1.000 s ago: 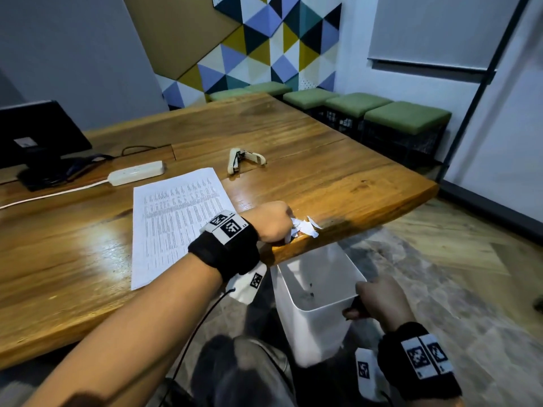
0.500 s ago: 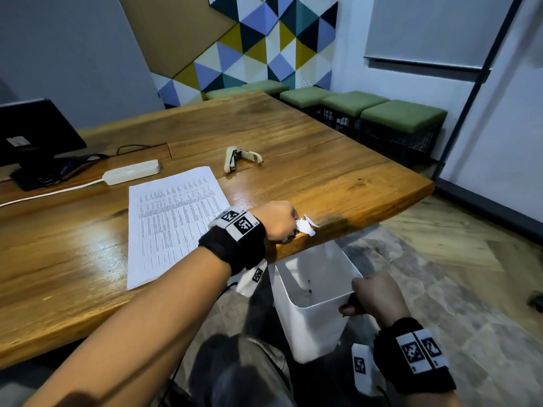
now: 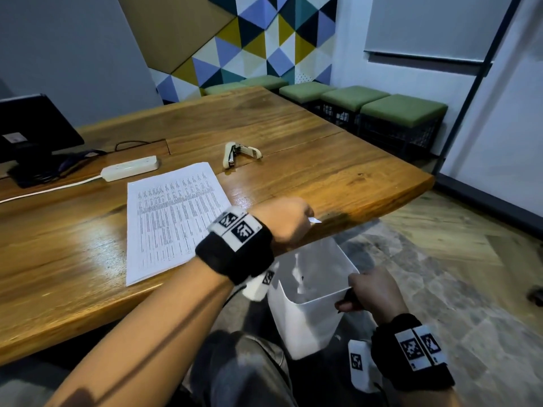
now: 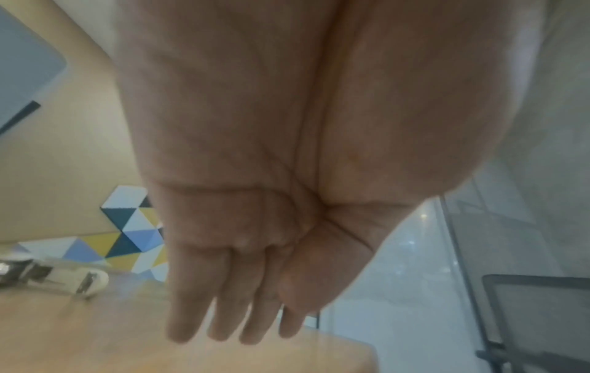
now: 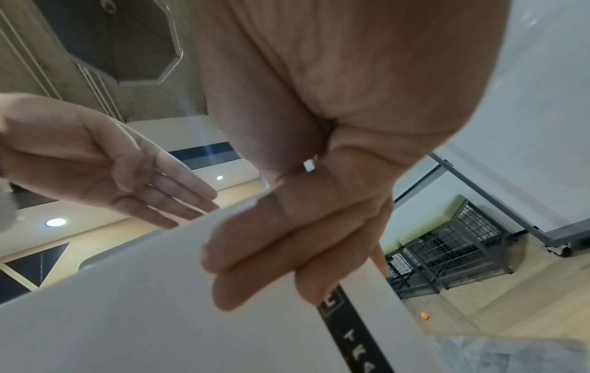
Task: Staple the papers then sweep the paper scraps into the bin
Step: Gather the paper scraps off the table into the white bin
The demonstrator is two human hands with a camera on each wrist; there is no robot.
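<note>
My left hand (image 3: 283,223) rests at the near edge of the wooden table (image 3: 323,171), fingers straight and together in the left wrist view (image 4: 236,315). One small white paper scrap (image 3: 316,220) pokes out past its knuckles, over the edge. Just below hangs the white bin (image 3: 308,324); my right hand (image 3: 371,292) grips its rim, fingers curled over the outer wall (image 5: 287,239). Blurred pale shapes show inside the bin. The printed papers (image 3: 173,218) lie flat left of my left wrist. The cream stapler (image 3: 239,154) lies behind them.
A white power strip (image 3: 129,171) and its cable lie at the left, beside a dark monitor (image 3: 29,127). Green-topped crate stools (image 3: 402,110) line the far right wall. My knee (image 3: 241,371) is under the table edge, next to the bin.
My left hand has slid toward the table edge above the bin. The bunch of scraps that showed past its fingers has shrunk to one small piece. My right hand still holds the bin.
</note>
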